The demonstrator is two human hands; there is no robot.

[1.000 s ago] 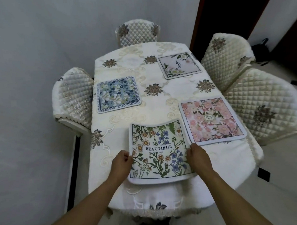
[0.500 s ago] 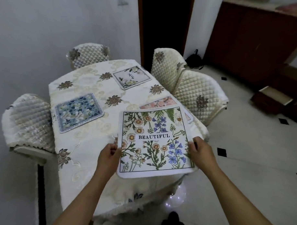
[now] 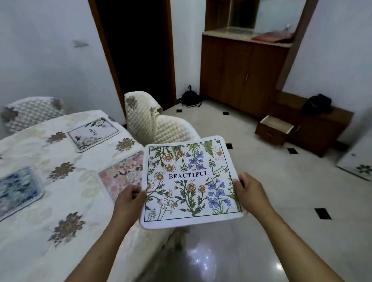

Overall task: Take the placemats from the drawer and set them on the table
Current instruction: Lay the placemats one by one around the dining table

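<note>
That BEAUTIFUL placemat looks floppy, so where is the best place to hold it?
By its two opposite side edges, near the lower corners, one hand coming in from each side. The BEAUTIFUL placemat is thin, flat and wide, so a single pinch would probably let it droop. Here the left hand and right hand each pinch an edge, and it stays spread and nearly level.

Dim, soft light; glare spots on the glossy floor (image 3: 197,260); edges bowed, perhaps motion-blurred.

The "BEAUTIFUL" wildflower placemat (image 3: 189,182) is held level in the air; three others (blue (image 3: 13,192), pink (image 3: 121,177), white (image 3: 93,133)) lie flat on the desk (image 3: 56,208).
</note>
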